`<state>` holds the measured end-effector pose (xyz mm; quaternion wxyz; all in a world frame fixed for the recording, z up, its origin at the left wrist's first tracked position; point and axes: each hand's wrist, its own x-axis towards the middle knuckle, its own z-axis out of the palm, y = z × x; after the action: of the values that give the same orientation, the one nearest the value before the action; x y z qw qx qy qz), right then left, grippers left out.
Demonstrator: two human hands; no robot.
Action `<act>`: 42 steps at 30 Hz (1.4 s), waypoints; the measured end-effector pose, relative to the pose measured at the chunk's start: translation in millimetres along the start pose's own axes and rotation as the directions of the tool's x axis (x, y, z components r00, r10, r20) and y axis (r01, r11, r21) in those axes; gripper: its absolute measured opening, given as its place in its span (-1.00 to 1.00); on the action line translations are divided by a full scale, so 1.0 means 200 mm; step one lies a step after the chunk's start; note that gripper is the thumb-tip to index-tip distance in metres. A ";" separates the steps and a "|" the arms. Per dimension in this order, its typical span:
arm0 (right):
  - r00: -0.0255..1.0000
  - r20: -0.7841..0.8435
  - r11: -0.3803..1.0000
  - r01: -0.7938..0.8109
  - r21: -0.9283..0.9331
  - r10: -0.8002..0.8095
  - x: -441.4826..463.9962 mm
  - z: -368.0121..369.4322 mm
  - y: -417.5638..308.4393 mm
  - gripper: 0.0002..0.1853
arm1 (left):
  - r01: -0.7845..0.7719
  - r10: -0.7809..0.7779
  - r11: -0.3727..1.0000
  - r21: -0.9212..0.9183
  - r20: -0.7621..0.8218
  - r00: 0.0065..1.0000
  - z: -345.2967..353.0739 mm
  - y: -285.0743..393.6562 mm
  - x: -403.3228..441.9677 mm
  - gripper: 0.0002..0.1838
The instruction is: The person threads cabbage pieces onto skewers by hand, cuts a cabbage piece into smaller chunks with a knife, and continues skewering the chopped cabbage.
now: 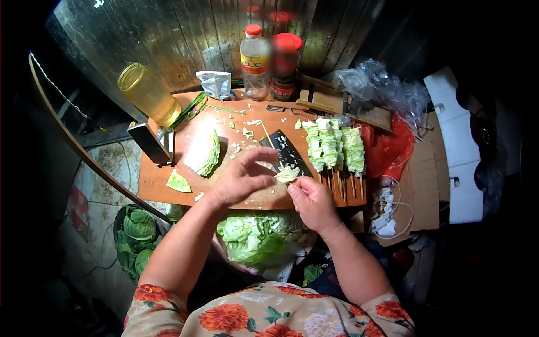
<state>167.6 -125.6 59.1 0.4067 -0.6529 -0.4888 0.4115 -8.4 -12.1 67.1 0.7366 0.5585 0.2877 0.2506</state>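
Over the middle of the wooden table (154,185), my right hand (314,203) pinches a small bunch of pale cabbage pieces (287,174) on a thin wooden skewer (266,135), which points up and away. My left hand (244,177) is beside the bunch, its fingers spread and curved, holding nothing that I can see. Behind both hands lies a dark cleaver blade (287,153) with cabbage scraps on it. Finished cabbage skewers (325,145) lie in a pile to the right. A cut cabbage wedge (209,154) rests to the left.
A basin of cabbage leaves (255,238) stands below the table's front edge. At the back are a jar of yellow liquid (147,95), a clear bottle (255,67) and a red-lidded jar (284,64). A phone (150,144) leans at the left.
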 end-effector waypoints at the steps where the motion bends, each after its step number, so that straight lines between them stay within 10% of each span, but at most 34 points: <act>1: 1.000 -0.002 1.000 -0.001 -0.003 0.001 0.00 -0.01 0.03 -0.81 | 0.029 -0.027 0.999 0.022 -0.078 0.997 -0.03 0.00 0.01 -0.47; 5: 0.994 -0.099 0.890 -0.014 -0.457 -0.036 0.02 -0.06 0.13 -0.80 | 0.025 0.164 0.922 0.386 -0.450 0.878 -0.36 -0.21 0.09 -0.54; 7: 0.983 -0.175 0.716 -0.161 -0.680 0.055 0.03 -0.05 0.15 -0.80 | 0.205 0.394 0.632 0.747 -0.538 0.745 -0.50 -0.22 0.07 -0.50; 16: 0.989 -0.105 0.475 -0.144 -0.868 0.107 0.03 -0.06 0.19 -0.77 | 0.699 0.159 0.487 0.524 -0.840 0.519 -0.66 -0.25 -0.05 -0.25; 28: 0.990 0.047 0.396 -0.009 -0.918 0.132 0.03 0.13 0.36 -0.68 | 0.584 0.070 0.754 0.302 -0.920 0.385 -0.74 -0.45 -0.03 -0.15; 30: 0.992 0.053 0.386 0.006 -0.922 0.113 0.03 0.13 0.35 -0.67 | 0.478 -0.132 0.876 0.067 -0.919 0.371 -0.73 -0.43 -0.02 -0.28; 36: 0.971 -0.026 0.496 -0.145 -0.856 0.239 0.06 0.07 0.25 -0.73 | 0.370 -0.393 0.911 -0.181 -0.653 0.648 -0.66 -0.33 -0.04 -0.77; 42: 0.960 -0.117 0.716 -0.268 -0.644 0.253 0.09 0.01 0.14 -0.58 | 0.509 -0.484 0.851 -0.133 -0.576 0.659 -0.45 -0.24 -0.04 -0.59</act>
<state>176.9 -113.7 29.9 0.0958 -0.8198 -0.5007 0.2609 -76.0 31.2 2.0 0.6385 0.3669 0.6478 0.1949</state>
